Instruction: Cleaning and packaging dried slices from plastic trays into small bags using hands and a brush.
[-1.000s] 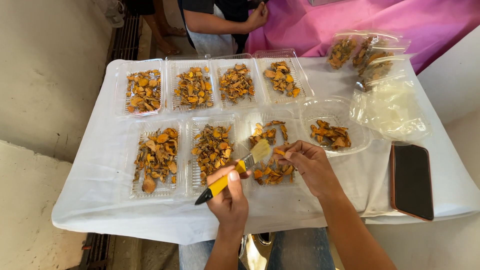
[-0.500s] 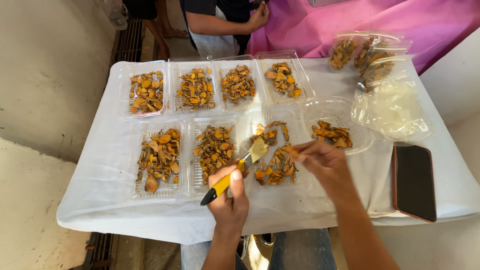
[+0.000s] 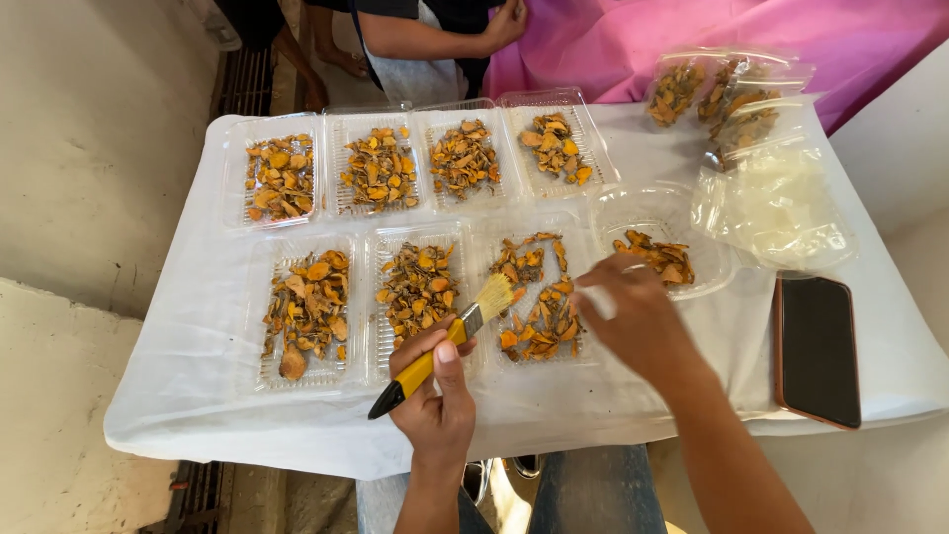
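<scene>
Gripping yellow brush [image 3: 450, 341], left hand [image 3: 435, 400] over tray [image 3: 539, 297]

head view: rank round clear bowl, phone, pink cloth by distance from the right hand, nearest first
1. Round clear bowl of orange-brown pieces: just beyond the right hand, slightly to its right.
2. Phone: face-up at the table's right edge, well clear of the hand.
3. Pink cloth: past the table's far edge, farthest.

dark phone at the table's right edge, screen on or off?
Off, as far as the head view shows: the dark rectangular phone lies flat, face up, on the white table cover, its screen uniformly black with no lit content.
</scene>
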